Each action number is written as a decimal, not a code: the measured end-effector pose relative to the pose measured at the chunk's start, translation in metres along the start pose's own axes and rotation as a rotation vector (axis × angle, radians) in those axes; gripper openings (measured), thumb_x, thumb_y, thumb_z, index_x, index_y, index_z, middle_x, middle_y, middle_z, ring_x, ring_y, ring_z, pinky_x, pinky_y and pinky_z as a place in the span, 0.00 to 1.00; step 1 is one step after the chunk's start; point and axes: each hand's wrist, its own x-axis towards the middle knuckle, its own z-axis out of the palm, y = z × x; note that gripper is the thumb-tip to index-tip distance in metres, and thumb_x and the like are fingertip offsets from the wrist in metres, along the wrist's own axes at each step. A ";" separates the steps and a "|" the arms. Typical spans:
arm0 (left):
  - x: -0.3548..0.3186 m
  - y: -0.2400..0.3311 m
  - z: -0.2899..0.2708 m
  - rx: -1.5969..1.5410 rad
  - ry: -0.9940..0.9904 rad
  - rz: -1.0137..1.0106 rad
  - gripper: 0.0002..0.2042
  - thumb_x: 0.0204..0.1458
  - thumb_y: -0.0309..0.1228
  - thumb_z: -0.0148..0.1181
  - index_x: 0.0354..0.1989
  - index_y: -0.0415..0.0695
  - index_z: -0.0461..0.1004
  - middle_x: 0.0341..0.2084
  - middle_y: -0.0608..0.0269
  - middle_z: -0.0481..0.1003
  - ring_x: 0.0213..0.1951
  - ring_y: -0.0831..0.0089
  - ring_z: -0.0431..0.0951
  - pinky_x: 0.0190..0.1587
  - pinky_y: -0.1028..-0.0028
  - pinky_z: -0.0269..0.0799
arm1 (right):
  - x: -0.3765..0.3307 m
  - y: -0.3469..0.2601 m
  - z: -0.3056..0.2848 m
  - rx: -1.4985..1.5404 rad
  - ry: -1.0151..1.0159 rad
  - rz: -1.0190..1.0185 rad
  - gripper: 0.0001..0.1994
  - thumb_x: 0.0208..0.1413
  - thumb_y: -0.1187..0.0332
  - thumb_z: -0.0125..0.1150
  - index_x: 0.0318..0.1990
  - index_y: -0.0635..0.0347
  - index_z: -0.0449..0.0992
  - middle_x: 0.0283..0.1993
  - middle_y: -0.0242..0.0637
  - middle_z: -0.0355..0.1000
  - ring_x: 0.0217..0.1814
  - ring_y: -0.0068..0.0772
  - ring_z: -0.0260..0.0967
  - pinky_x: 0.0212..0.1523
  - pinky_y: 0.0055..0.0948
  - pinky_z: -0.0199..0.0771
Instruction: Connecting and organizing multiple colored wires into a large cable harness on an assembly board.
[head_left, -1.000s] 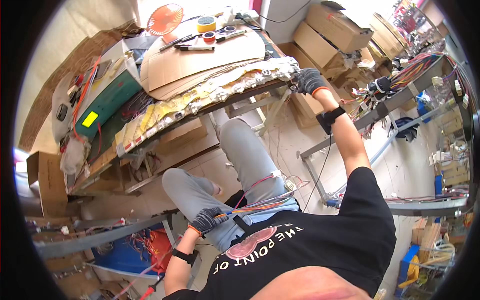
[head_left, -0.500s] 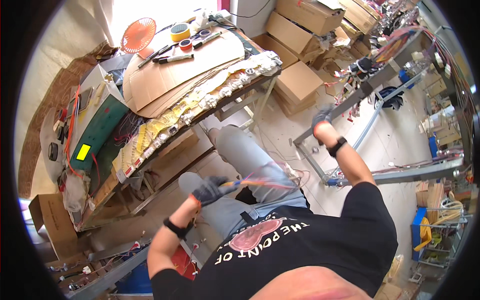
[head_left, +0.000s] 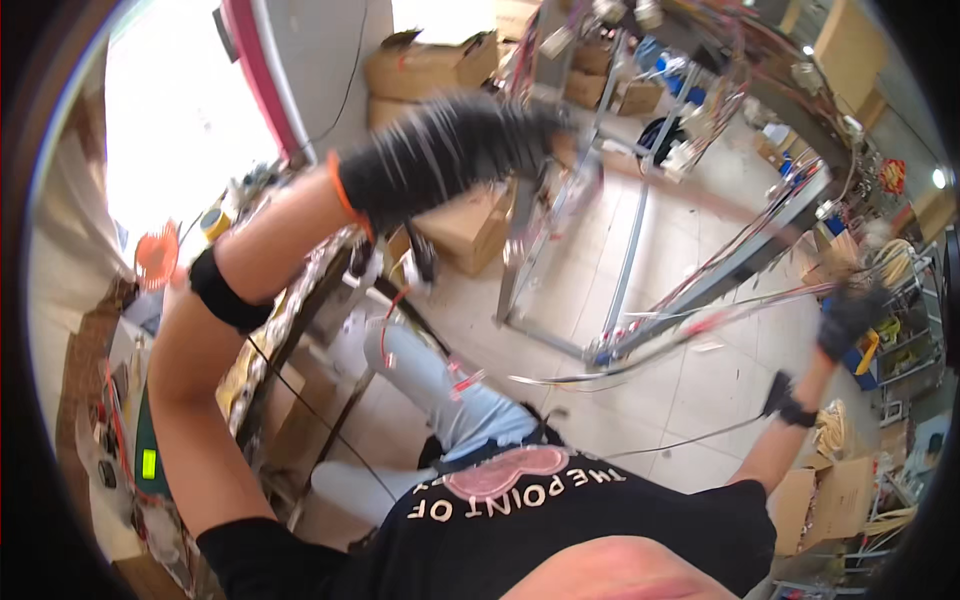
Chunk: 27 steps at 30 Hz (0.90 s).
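Observation:
My left hand [head_left: 450, 150], in a black glove with an orange cuff, is raised high across the upper middle. Its fingers are smeared by motion near the metal frame's [head_left: 515, 250] left side, so what they hold cannot be told. Far to the right, my right hand [head_left: 852, 318], also gloved and blurred, appears closed on a bundle of thin wires [head_left: 700, 325]. These wires sag leftward from it, with red-and-white connector ends [head_left: 463, 381] hanging over my leg. A blurred reddish-brown streak spans the space between both hands.
The grey metal frame carries wiring along its bars, with harnesses [head_left: 720, 110] hanging at the upper right. Cardboard boxes [head_left: 430, 70] stand behind it. At left are the workbench and an orange fan [head_left: 157, 254]. A shelf rack [head_left: 905, 345] stands at the right edge.
My view has turned right. My left hand has risen from my lap to the upper middle, and my right hand has swung from the frame's near corner out to the far right. Wires now stretch across.

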 end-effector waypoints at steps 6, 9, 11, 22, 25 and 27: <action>0.175 -0.064 -0.135 1.112 0.316 0.301 0.12 0.47 0.29 0.50 0.41 0.47 0.71 0.34 0.58 0.74 0.36 0.65 0.74 0.39 0.70 0.69 | 0.162 -0.013 0.086 -0.305 0.215 -0.180 0.25 0.50 0.68 0.52 0.58 0.54 0.58 0.50 0.38 0.64 0.48 0.29 0.62 0.47 0.32 0.63; 0.178 -0.199 -0.145 0.853 0.465 0.169 0.10 0.49 0.31 0.47 0.38 0.49 0.71 0.33 0.59 0.74 0.35 0.63 0.74 0.37 0.68 0.69 | 0.144 -0.021 0.176 0.250 0.010 -0.297 0.22 0.48 0.68 0.56 0.53 0.58 0.62 0.44 0.39 0.68 0.42 0.31 0.65 0.45 0.32 0.64; 0.142 -0.262 -0.112 0.624 0.499 0.005 0.10 0.49 0.32 0.48 0.40 0.48 0.72 0.33 0.57 0.75 0.36 0.63 0.75 0.38 0.68 0.69 | 0.130 -0.085 0.187 0.383 -0.040 -0.283 0.22 0.48 0.68 0.55 0.53 0.58 0.62 0.44 0.39 0.68 0.42 0.31 0.65 0.45 0.32 0.64; -0.241 -0.053 0.053 0.711 0.775 -1.070 0.44 0.46 0.40 0.56 0.63 0.35 0.33 0.63 0.47 0.38 0.65 0.56 0.37 0.64 0.65 0.34 | -0.035 -0.537 0.005 2.022 -0.736 -0.732 0.20 0.49 0.68 0.54 0.51 0.60 0.64 0.45 0.40 0.68 0.42 0.31 0.66 0.44 0.31 0.64; -0.347 0.158 -0.019 1.603 0.873 -1.104 0.33 0.46 0.32 0.52 0.61 0.38 0.46 0.61 0.49 0.48 0.62 0.57 0.48 0.64 0.62 0.36 | -0.042 -0.610 -0.133 2.311 -0.717 -1.081 0.20 0.49 0.68 0.54 0.51 0.60 0.64 0.45 0.41 0.68 0.42 0.31 0.66 0.44 0.30 0.64; -0.290 0.355 -0.031 1.555 0.956 -1.282 0.29 0.49 0.37 0.52 0.59 0.42 0.51 0.56 0.54 0.58 0.58 0.60 0.56 0.59 0.67 0.48 | -0.050 -0.629 -0.195 2.387 -0.738 -1.233 0.19 0.49 0.68 0.53 0.51 0.60 0.65 0.45 0.41 0.68 0.42 0.31 0.66 0.44 0.30 0.64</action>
